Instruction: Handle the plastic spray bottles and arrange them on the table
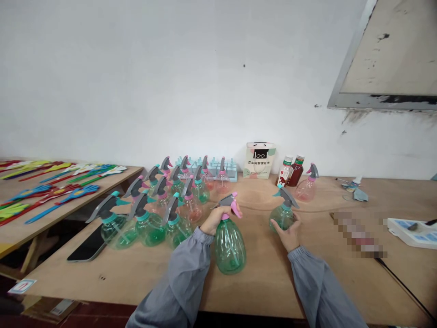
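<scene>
My left hand (pixel 216 221) is closed round the neck of a green spray bottle (pixel 231 249) with a grey and pink spray head; a little green tint pools at its base. To its right, my right hand (pixel 290 233) wraps its fingers and thumb round the body of a second green spray bottle (pixel 282 214), which has a teal collar and stands upright. Left of my hands are several more spray bottles (pixel 150 228) in rows, green with teal collars and pink with pink ones. A pink spray bottle (pixel 306 189) stands beyond my right hand.
Behind the rows sits a pale blue rack (pixel 232 172). A paper bag (pixel 259 161) and two sauce bottles (pixel 295 171) stand near the wall. A phone (pixel 89 243) lies at left, a white tray (pixel 413 233) at right. Colourful hand-shaped pieces (pixel 82 193) cover the left table.
</scene>
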A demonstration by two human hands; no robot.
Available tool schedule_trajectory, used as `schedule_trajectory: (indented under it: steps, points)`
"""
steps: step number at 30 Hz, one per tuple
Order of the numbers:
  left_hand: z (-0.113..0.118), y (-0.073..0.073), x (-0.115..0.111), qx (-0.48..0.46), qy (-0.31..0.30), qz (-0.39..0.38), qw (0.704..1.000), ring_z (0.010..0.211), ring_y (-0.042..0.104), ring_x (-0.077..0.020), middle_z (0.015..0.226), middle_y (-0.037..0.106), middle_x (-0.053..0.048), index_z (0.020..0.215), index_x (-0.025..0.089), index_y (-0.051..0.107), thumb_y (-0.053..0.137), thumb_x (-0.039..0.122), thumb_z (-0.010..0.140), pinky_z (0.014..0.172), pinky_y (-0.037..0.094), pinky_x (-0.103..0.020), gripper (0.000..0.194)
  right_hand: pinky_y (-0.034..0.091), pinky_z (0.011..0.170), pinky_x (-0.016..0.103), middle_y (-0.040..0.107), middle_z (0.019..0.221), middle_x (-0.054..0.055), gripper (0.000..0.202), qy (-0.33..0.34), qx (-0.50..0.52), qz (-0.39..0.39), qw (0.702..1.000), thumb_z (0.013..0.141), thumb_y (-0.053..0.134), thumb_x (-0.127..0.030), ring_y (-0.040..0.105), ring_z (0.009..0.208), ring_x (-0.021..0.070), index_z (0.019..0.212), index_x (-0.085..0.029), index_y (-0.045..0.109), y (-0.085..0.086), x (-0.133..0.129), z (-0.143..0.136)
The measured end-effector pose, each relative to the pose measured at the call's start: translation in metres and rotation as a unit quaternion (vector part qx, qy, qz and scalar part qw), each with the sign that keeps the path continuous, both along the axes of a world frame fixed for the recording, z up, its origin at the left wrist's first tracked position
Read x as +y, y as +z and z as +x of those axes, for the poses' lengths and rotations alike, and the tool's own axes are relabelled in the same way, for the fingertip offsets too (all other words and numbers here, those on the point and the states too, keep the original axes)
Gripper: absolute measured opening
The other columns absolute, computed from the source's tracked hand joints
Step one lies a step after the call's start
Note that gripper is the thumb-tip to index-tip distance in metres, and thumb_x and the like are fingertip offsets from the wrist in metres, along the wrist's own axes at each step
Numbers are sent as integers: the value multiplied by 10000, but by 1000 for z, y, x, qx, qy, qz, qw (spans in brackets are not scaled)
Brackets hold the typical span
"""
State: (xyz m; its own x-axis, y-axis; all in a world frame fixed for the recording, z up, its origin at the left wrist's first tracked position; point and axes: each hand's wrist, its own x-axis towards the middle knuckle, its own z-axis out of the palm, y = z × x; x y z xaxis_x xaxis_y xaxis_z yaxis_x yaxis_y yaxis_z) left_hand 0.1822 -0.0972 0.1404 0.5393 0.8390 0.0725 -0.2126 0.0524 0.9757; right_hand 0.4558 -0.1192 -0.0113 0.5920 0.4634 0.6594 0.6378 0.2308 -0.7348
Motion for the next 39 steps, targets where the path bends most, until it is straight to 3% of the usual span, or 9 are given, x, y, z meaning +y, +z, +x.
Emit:
schedule_trajectory:
  steps: [3,6,11,15,19,22,26,34,39]
  points:
    - [0,-7,1,34,61,10,998,662,583,-167,559,582,-18,552,172,631,507,205,486,696,468,-274,145,446,1004,505,492,1173,142,929,1,-7,3,1000,610,700,-788,525,1099,291,1231,-176,380,0,0,0]
    - [-2,-12,9,77,166,60,981,660,555,-152,589,570,1,577,183,607,535,218,561,700,455,-270,82,452,994,511,489,1177,152,933,4,-5,-1,1000,608,710,-778,528,1097,297,1232,-167,383,1,0,0]
    - [-5,-13,38,157,334,235,899,761,588,-175,732,633,0,782,189,655,590,267,693,752,447,-278,135,469,976,504,499,1175,152,929,11,5,6,1000,601,730,-757,543,1085,294,1231,-170,381,0,1,0]
    - [-1,-17,60,241,423,240,840,732,592,-177,681,622,-2,792,191,655,599,280,757,754,441,-276,110,473,979,492,496,1186,145,923,25,7,1,1000,614,740,-732,542,1091,279,1247,-176,364,1,0,-1]
    - [7,-28,76,257,454,256,814,692,578,-167,668,625,-5,789,190,669,609,364,808,754,441,-279,185,455,1003,506,502,1174,145,893,22,-2,5,1000,625,734,-728,538,1096,282,1230,-175,378,1,-1,-1]
    - [12,-40,85,276,480,251,794,748,609,-180,719,663,-17,914,198,710,678,428,776,784,444,-284,270,455,1001,514,504,1173,149,910,23,6,-1,1000,620,730,-742,539,1100,288,1234,-173,373,1,-1,-2]
    - [16,-53,99,310,483,197,795,810,650,-213,797,719,-64,922,203,723,670,490,789,759,440,-290,321,461,1001,498,526,1162,147,914,35,19,-9,999,622,737,-743,554,1092,289,1236,-170,376,3,-4,-4]
    - [24,-42,118,321,484,158,798,890,662,-266,914,745,-117,864,203,701,637,608,783,771,439,-327,417,445,1009,523,519,1164,160,918,19,4,-13,1000,628,706,-779,546,1110,318,1229,-162,389,5,-6,-6]
    - [24,-42,121,317,486,167,797,1005,651,-287,986,728,-121,991,199,664,678,601,756,878,439,-355,466,453,999,500,492,1204,160,910,34,3,-11,999,652,726,-719,536,1128,305,1268,-161,355,2,-5,-5]
